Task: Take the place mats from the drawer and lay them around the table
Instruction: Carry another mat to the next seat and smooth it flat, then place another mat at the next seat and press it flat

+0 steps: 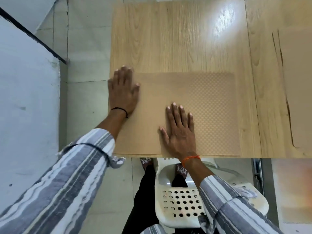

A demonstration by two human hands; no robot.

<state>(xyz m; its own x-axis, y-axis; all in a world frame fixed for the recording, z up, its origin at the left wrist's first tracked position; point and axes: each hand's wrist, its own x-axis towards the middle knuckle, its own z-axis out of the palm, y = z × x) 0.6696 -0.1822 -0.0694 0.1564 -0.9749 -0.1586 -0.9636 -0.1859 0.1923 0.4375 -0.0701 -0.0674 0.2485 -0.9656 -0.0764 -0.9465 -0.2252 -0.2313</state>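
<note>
— where's the place mat right now?

— the tan place mat (194, 105) lies flat on the wooden table (177, 39), its near edge along the table's near edge, right in front of me. the right part shows a fine checked weave; the left part looks blurred.

— and your hands?

— both are on it, palms down. my left hand (124, 92) presses flat at the mat's far left corner, close to the table's left edge, fingers straight and a little spread, gripping nothing. my right hand (180, 132) lies flat near the middle of the mat, toward the near edge, fingers straight, thumb out to the left, also gripping nothing.

— any other mat out?

— at the far right of the table there is another tan sheet (298, 81) with a dark wavy edge; i cannot tell for sure that it is a mat.

— what else is around you?

— a white plastic chair (182, 205) with round holes in its seat stands under the near edge, between my legs and the table. i have a black thread (119, 109) on my left wrist, an orange thread (191, 158) on my right, and striped sleeves (67, 183). pale floor tiles (84, 48) lie to the left.
</note>
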